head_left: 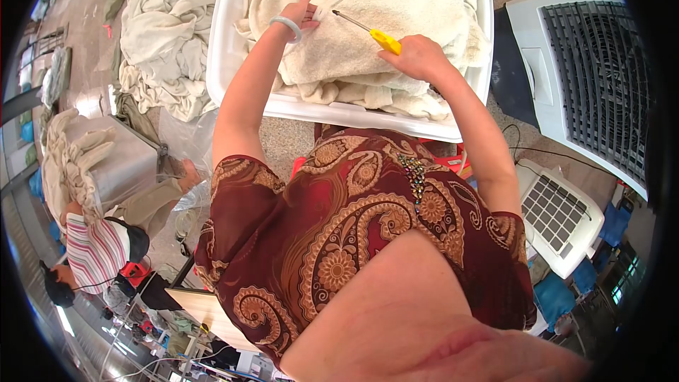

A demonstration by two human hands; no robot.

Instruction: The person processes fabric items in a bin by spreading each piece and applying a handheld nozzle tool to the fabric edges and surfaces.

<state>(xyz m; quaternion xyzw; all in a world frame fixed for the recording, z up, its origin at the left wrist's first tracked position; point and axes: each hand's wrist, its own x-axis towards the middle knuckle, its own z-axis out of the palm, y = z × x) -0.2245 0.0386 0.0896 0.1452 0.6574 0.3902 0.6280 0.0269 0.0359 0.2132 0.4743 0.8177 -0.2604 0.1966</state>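
Observation:
My right hand (417, 58) is closed around the yellow handle of a screwdriver (385, 40). Its thin metal shaft points up and left, ending in a dark tip above the cloth. Over the left part of the same cream terry cloth (385, 7), my left hand (300, 14) has its fingers stretched out and apart. A small white bit (317, 13) shows at those fingertips; whether it is held or worn on a finger is unclear. A pale bangle (286, 27) circles my left wrist. Layers of this cloth fill a white plastic tub (339, 112) in front of me.
A big heap of cream cloth (170, 35) lies left of the tub. To the right stand a white air cooler (552, 56) and another white grilled unit (562, 216), with a cable on the floor. A person in a striped shirt (95, 251) sits at the left by a cloth-covered box (120, 163).

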